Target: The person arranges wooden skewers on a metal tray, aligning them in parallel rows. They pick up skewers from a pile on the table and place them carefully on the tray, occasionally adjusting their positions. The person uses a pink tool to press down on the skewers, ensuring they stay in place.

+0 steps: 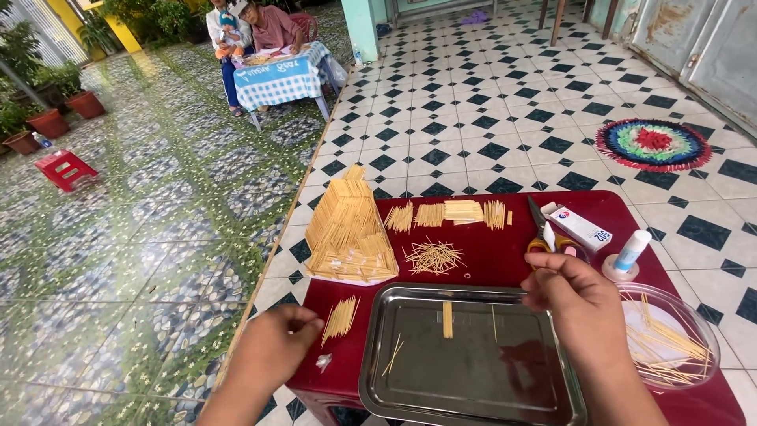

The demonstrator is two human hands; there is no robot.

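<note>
Left hand (272,351), grip loosely curled and empty, sits beside a toothpick bundle (341,319) at three o'clock. Right hand (579,304) hovers over the steel tray (473,398); whether its grip is shut, I cannot tell.

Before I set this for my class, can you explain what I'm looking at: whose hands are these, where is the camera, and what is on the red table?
There is one picture, from a camera worn on a person's head, looking down at their own bare hands. The left hand rests by a small bundle of toothpicks; the right hand hovers over a steel tray with its fingers pinched, though anything held is too thin to see. On the red table stand a toothpick house, glued toothpick panels, a loose toothpick pile, scissors, a small box, a glue bottle and a clear bowl of toothpicks. Other people sit at a far table.
</note>
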